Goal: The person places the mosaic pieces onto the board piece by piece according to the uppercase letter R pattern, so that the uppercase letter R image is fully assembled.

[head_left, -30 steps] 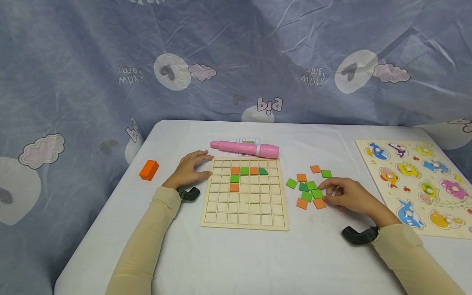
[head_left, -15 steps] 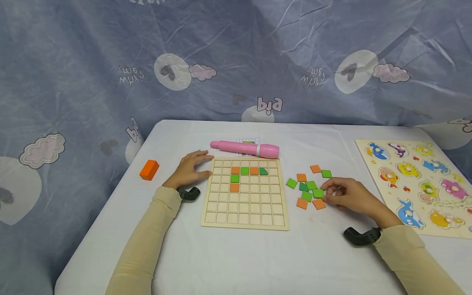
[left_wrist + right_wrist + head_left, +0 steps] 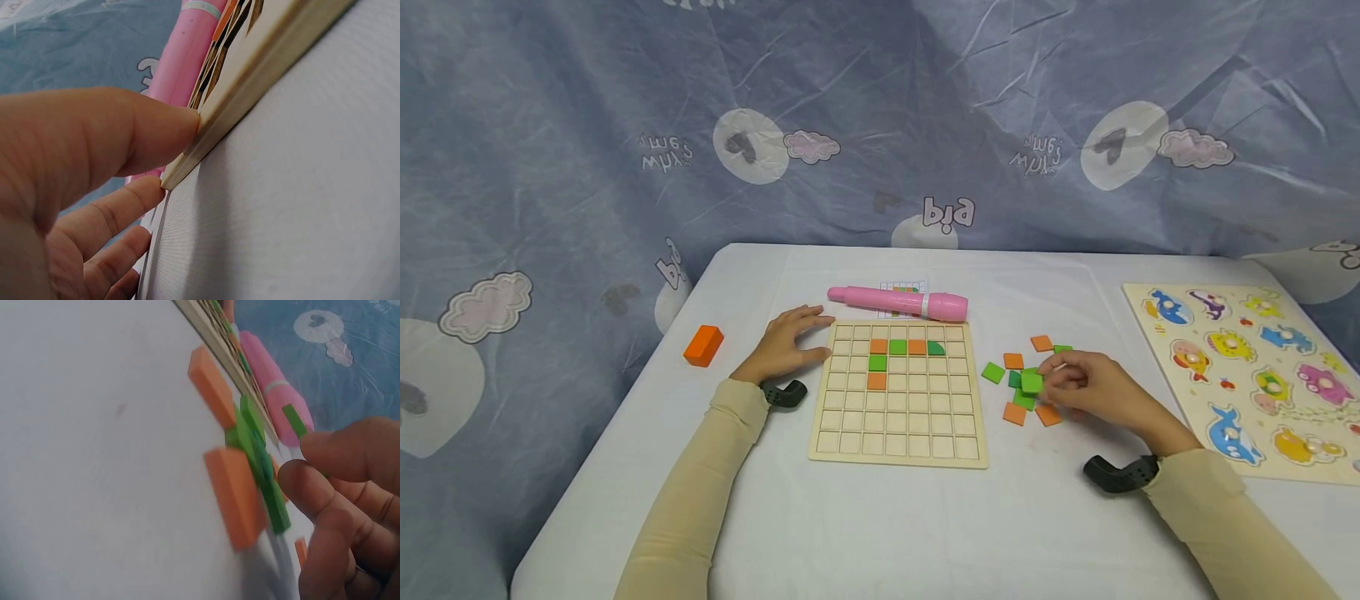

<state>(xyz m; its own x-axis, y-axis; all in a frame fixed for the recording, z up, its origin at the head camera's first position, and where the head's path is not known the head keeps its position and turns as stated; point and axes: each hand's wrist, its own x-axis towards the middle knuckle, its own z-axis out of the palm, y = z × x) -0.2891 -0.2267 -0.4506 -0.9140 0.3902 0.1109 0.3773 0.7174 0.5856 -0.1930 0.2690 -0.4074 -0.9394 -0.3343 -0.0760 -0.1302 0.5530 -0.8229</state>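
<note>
My right hand (image 3: 1093, 385) pinches a light green square tile (image 3: 1032, 382) between thumb and fingers, just above a loose pile of tiles. In the right wrist view the pinched tile (image 3: 294, 420) stands apart from the pile below. My left hand (image 3: 784, 343) rests at the left side of the wooden grid board (image 3: 898, 460). In the left wrist view its thumb presses the board's edge (image 3: 225, 119) and a fingertip touches the corner, fingers mostly straight. Orange and green tiles sit in a row and a short column on the board, with a dark green rounded piece (image 3: 936, 348) ending the row.
Several orange and green tiles (image 3: 1015, 414) lie right of the board. Behind it a pink pen-shaped thing (image 3: 887, 301) lies across a printed pattern card (image 3: 903, 285). An orange block (image 3: 703, 346) stands at left, an animal puzzle board (image 3: 1217, 367) at right.
My right hand has lifted the light green tile off the table and moved it slightly left and up, over the pile. My left hand and the board have not moved.
</note>
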